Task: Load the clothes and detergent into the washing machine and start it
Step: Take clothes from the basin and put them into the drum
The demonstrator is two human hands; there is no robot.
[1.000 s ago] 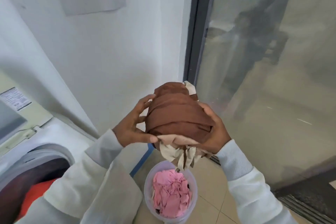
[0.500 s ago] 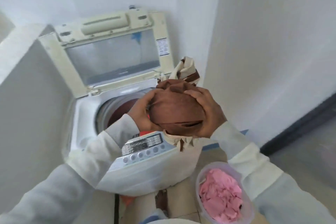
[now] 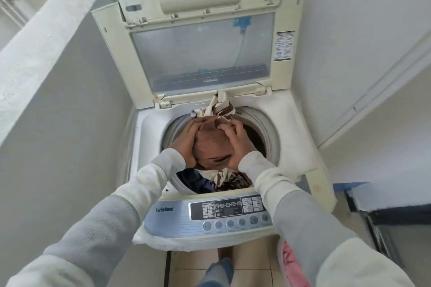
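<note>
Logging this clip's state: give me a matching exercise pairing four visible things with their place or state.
Things:
1. brown bundle
2. washing machine lid
3. pink clothes
4. control panel

States:
A. raised open against the wall
B. gripped by the left hand and right hand over the drum
C. on the machine's near edge
D. low right, beside the machine

Pairs: 1-B, 2-A, 3-D, 4-C

White painted wall fills the back from 11 to 2 o'clock; a rough white ledge runs diagonally at 9–10 o'clock above a plain grey-white wall face. Beige floor tiles at 6 o'clock. At 3–4 o'clock: a strip of blue tape at the wall base, with a dark door frame just below it.
</note>
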